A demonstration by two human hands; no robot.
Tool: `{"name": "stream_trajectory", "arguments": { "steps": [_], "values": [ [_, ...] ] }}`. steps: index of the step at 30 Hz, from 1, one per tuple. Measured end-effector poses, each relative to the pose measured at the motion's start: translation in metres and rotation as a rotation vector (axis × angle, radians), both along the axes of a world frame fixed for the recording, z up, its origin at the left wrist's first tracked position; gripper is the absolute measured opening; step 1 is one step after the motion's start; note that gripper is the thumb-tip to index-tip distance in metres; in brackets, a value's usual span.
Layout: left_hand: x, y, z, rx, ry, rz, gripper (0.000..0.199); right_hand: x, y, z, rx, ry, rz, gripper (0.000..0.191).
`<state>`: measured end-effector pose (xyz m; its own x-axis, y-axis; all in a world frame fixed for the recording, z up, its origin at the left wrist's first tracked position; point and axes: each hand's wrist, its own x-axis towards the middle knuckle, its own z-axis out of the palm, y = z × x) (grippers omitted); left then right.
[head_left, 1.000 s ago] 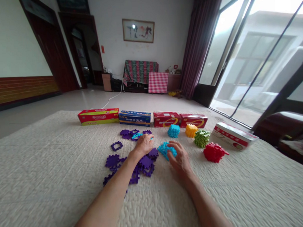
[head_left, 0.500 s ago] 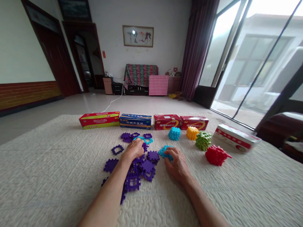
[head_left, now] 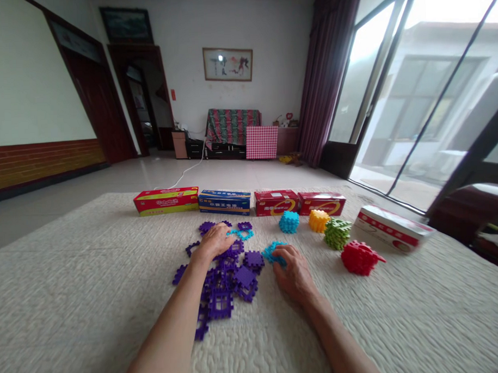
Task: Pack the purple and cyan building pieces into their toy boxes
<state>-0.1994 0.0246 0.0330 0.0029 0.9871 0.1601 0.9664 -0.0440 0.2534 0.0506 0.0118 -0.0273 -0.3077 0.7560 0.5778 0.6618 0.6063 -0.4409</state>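
While the right hand (head_left: 295, 272) curls its fingers over a partly built cyan block piece (head_left: 271, 252), gripping it against the quilted bedspread (head_left: 92, 279), the left hand (head_left: 213, 242) rests palm-down, fingers spread, on the pile of loose purple interlocking tiles (head_left: 231, 277). Taking the cyan piece as the landmark: the purple pile lies just to its left, touching or nearly so; two loose cyan tiles (head_left: 241, 233) sit beyond and to its left, just past the left hand's fingertips. A finished cyan cube (head_left: 289, 222) stands beyond it, with a yellow cube (head_left: 318, 220), a green cube (head_left: 337, 233) and a red cube (head_left: 360, 257) strung out to its right. A row of cartons (head_left: 225, 202) lines the far edge.

Joining another tile well probably calls for a steady right-hand hold with the open edge turned up, a matching cyan tile rather than a purple one, and notches lined up before any pressure, since forced teeth could pop the walls apart.
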Motion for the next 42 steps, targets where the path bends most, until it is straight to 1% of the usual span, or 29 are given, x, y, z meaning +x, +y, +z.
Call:
{"name": "stream_trajectory", "arguments": {
  "steps": [1, 4, 5, 7, 11, 16, 20, 23, 29, 33, 35, 38, 40, 42],
  "values": [
    [0.001, 0.003, -0.008, 0.017, 0.032, -0.026, 0.029, 0.000, 0.000, 0.000, 0.002, 0.000, 0.004, 0.023],
    [0.004, 0.009, -0.029, -0.008, 0.044, -0.005, 0.040, 0.001, 0.002, -0.002, 0.004, 0.004, 0.011, 0.024],
    [0.005, 0.010, -0.033, -0.016, 0.039, 0.005, 0.042, 0.001, 0.002, -0.002, 0.003, 0.005, 0.011, 0.024],
    [0.006, 0.010, -0.037, -0.022, 0.033, 0.007, 0.041, 0.001, 0.002, -0.003, -0.002, 0.004, 0.011, 0.024],
    [0.007, 0.010, -0.035, -0.017, 0.028, 0.000, 0.031, 0.000, 0.003, -0.004, -0.001, -0.004, -0.001, 0.024],
    [0.008, 0.012, -0.030, 0.021, 0.028, 0.058, 0.030, 0.003, 0.004, -0.005, -0.006, -0.021, -0.040, 0.023],
    [0.009, 0.010, -0.027, 0.052, 0.036, 0.105, 0.024, 0.006, 0.004, -0.003, -0.013, -0.040, -0.115, 0.022],
    [0.010, 0.010, -0.027, 0.074, 0.039, 0.116, 0.021, 0.004, 0.002, -0.001, -0.023, -0.058, -0.177, 0.021],
    [0.005, 0.013, -0.032, 0.114, 0.017, 0.170, 0.022, 0.001, -0.004, 0.002, -0.078, -0.157, -0.219, 0.026],
    [-0.001, 0.014, -0.024, 0.166, -0.009, 0.191, 0.024, 0.003, -0.002, 0.002, -0.105, -0.137, -0.260, 0.028],
    [0.005, 0.013, -0.018, 0.191, -0.023, 0.166, 0.024, 0.004, 0.000, 0.001, -0.095, -0.088, -0.296, 0.032],
    [0.031, 0.009, -0.010, 0.217, -0.054, 0.079, 0.023, 0.003, 0.002, 0.001, -0.031, 0.001, -0.305, 0.042],
    [0.053, 0.007, -0.008, 0.225, -0.093, -0.009, 0.022, 0.002, 0.002, 0.002, 0.018, 0.043, -0.272, 0.046],
    [0.070, 0.005, -0.009, 0.226, -0.218, -0.147, 0.023, 0.001, 0.001, 0.003, 0.039, 0.054, -0.239, 0.047]
  ]
}}
